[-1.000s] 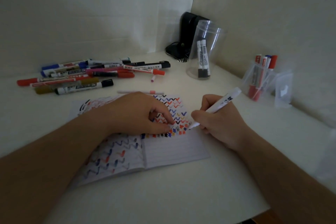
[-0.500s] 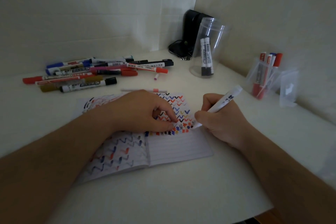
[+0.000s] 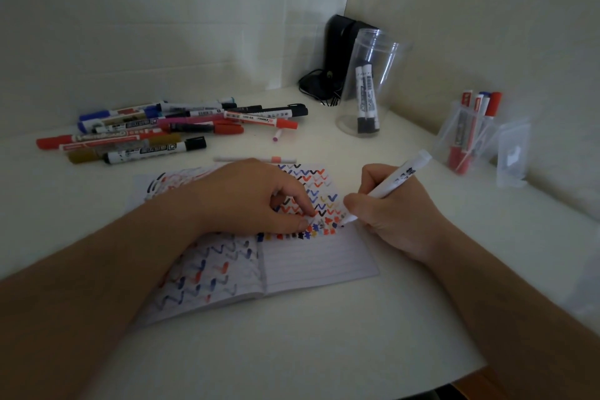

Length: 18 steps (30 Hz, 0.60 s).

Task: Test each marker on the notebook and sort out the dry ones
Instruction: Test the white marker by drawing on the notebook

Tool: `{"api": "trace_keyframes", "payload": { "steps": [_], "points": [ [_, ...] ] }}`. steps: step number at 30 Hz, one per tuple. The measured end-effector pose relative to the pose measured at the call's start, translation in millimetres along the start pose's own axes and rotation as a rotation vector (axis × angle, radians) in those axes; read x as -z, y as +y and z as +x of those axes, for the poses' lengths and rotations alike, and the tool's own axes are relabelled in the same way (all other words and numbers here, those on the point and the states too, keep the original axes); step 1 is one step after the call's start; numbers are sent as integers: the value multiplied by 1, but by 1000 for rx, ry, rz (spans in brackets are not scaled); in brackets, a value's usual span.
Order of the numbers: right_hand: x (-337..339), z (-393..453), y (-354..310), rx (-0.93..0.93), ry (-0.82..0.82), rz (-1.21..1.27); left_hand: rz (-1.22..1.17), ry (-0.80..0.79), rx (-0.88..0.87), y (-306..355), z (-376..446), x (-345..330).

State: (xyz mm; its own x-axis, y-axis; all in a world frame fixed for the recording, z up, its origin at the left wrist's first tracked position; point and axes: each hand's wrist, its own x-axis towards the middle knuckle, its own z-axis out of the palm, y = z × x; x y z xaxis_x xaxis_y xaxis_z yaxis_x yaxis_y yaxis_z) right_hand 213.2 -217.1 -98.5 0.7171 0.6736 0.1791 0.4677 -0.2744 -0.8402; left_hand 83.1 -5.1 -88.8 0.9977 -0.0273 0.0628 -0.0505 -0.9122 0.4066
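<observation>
At frame centre the right hand (image 3: 399,214) pinches the light, stiff marker (image 3: 394,183) low on its barrel, while the left hand (image 3: 259,201) presses the thin notebook (image 3: 311,260) flat, fingers curled.

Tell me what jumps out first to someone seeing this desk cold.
The open notebook at centre, its pages crowded with coloured zigzags and ticks. The left hand rests on it while the right hand holds a white marker in a writing grip, tip down at the page. Behind, a heap of markers lies at left; a clear jar with two markers stands at the back right.
</observation>
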Motion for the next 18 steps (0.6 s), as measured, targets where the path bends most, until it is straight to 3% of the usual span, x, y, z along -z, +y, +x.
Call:
{"api": "trace_keyframes", "payload": {
  "steps": [6, 14, 18],
  "points": [
    [2, 0, -4, -57, -84, 34, -12, 10, -7, 0, 0, -1],
    [2, 0, -5, -52, -79, 6, -6, 10, -11, 0, 0, 0],
    [3, 1, -2, -44, -10, 192, 0, 1, -6, -1, 0, -1]
  ]
}}
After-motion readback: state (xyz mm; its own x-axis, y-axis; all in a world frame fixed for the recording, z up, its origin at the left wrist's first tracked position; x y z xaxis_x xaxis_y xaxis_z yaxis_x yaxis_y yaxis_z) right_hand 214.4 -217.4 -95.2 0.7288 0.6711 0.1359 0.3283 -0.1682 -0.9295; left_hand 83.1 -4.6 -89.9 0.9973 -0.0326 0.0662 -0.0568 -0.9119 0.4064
